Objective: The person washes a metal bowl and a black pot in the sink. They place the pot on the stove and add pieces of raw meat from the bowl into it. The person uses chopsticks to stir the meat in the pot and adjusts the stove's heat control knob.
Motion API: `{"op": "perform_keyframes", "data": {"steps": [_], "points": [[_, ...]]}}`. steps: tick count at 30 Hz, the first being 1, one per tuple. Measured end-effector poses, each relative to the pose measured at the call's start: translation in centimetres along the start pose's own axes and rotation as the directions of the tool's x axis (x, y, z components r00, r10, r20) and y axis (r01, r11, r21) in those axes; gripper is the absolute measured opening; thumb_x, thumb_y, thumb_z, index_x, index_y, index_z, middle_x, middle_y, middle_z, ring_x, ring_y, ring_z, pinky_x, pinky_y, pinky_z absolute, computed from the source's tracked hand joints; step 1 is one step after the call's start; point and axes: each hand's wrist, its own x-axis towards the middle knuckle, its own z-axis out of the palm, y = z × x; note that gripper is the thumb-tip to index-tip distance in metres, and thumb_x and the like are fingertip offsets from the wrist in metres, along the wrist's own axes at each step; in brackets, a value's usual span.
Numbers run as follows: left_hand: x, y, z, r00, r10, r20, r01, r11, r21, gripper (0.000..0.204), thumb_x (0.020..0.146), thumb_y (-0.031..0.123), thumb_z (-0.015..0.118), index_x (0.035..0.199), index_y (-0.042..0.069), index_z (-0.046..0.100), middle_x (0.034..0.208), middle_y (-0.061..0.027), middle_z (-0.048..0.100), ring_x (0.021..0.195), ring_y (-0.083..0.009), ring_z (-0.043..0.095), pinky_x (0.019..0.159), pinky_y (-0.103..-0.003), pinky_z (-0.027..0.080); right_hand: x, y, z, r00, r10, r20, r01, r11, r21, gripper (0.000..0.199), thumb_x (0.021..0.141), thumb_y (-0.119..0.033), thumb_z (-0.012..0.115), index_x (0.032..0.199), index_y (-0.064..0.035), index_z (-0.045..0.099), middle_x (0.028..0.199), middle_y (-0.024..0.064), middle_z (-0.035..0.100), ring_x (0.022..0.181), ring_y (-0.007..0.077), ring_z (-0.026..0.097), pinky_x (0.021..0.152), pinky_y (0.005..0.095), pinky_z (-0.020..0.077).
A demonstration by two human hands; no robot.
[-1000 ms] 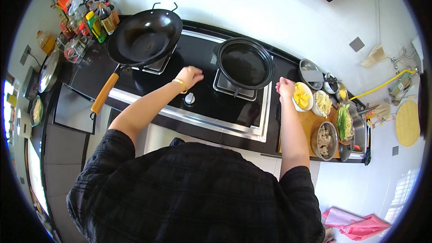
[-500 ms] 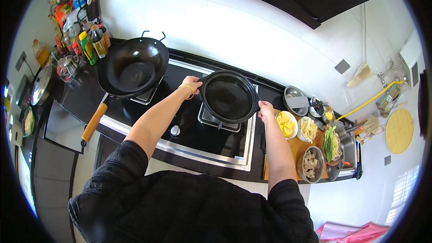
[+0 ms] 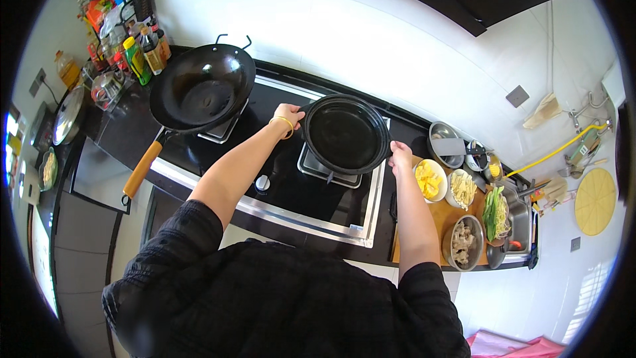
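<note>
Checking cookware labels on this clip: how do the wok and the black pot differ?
The wok has a long tan handle; the black pot shows none. The wok looks wider than the black pot. No hand touches the wok, while the left hand and right hand grip the black pot's sides. Both are dark and round.

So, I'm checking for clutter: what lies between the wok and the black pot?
In the head view, the left hand lies between the wok and black pot, at the pot's left side, with stovetop beneath.
</note>
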Motion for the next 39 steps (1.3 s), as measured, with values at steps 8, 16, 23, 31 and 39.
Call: {"op": "perform_keyframes", "data": {"steps": [8, 16, 23, 31, 39], "points": [[-0.7, 0.1, 0.3, 1.0, 0.013, -0.007, -0.013, 1.0, 0.024, 0.03, 0.075, 0.006, 0.059, 0.102, -0.006, 0.053, 0.066, -0.0061, 0.057, 0.042, -0.0087, 0.046, 0.04, -0.021, 0.038, 0.6, 0.3, -0.5, 0.999, -0.034, 0.01, 0.034, 0.999, 0.006, 0.02, 0.083, -0.018, 0.05, 0.096, -0.0037, 0.051, 0.063, 0.0017, 0.049, 0.037, 0.0096, 0.034, 0.032, 0.0222, 0.0263], [0.0, -0.4, 0.2, 0.999, 0.039, -0.032, -0.039, 0.999, -0.013, 0.029, 0.075, 0.005, 0.059, 0.101, -0.005, 0.054, 0.064, -0.0053, 0.057, 0.042, -0.0079, 0.045, 0.039, -0.021, 0.037, 0.0, 0.1, 0.1, 1.0, -0.008, -0.001, 0.008, 1.0, -0.01, 0.016, 0.085, -0.018, 0.047, 0.094, -0.0046, 0.05, 0.062, -0.0003, 0.045, 0.036, 0.0074, 0.032, 0.033, 0.0206, 0.0251], [-0.2, 0.0, 0.0, 0.998, 0.062, -0.003, -0.062, 0.997, -0.036, 0.033, 0.075, 0.006, 0.059, 0.105, -0.005, 0.052, 0.067, -0.005, 0.057, 0.042, -0.0072, 0.044, 0.039, -0.02, 0.037, 0.5, 1.0, -0.1, 1.0, -0.019, 0.002, 0.019, 1.0, 0.015, 0.015, 0.085, -0.018, 0.047, 0.093, -0.0053, 0.05, 0.062, -0.0004, 0.046, 0.036, 0.0073, 0.031, 0.033, 0.0203, 0.0247], [-0.6, 0.2, -0.1, 0.998, 0.068, -0.005, -0.069, 0.997, -0.033, 0.035, 0.075, 0.006, 0.059, 0.106, -0.006, 0.05, 0.067, -0.0047, 0.057, 0.043, -0.0075, 0.044, 0.039, -0.02, 0.036, 0.3, 0.9, 0.2, 0.999, -0.045, 0.0, 0.045, 0.999, 0.014, 0.016, 0.085, -0.019, 0.048, 0.094, -0.0057, 0.049, 0.062, -0.0003, 0.046, 0.037, 0.0075, 0.032, 0.033, 0.0206, 0.0248], [-1.4, 0.4, -0.3, 0.996, 0.083, 0.031, -0.081, 0.996, -0.048, 0.037, 0.076, 0.009, 0.059, 0.109, -0.005, 0.048, 0.068, -0.0049, 0.057, 0.044, -0.0074, 0.045, 0.04, -0.019, 0.038, 0.0, 0.9, 0.1, 0.999, -0.037, -0.019, 0.036, 0.998, -0.05, 0.02, 0.084, -0.023, 0.049, 0.094, -0.0048, 0.049, 0.058, -0.0003, 0.042, 0.035, 0.0077, 0.03, 0.032, 0.0206, 0.0239]]}}
